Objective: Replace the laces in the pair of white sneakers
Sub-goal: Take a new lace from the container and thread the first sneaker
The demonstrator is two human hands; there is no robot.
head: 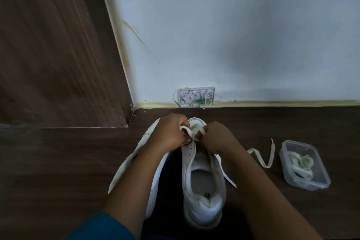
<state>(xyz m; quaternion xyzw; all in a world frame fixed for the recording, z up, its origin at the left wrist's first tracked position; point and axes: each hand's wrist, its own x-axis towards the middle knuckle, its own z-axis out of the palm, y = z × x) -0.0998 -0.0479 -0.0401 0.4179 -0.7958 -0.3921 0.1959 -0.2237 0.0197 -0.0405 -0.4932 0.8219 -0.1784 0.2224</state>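
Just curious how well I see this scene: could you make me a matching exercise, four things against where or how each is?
1 left sneaker
2 plastic box
3 lace
4 wall socket

a at the foot of the wall
b pinched by the left hand and right hand
c lying on its side
d holds coiled laces

Pairs: 1-c, 2-d, 3-b, 4-a

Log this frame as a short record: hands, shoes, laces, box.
sneaker: upright, heel toward camera
left hand: pinches lace at the front eyelets
right hand: pinches the same lace
second sneaker: under the left arm
loose lace: on floor, right of sneaker
box: no lid on, holds coiled laces
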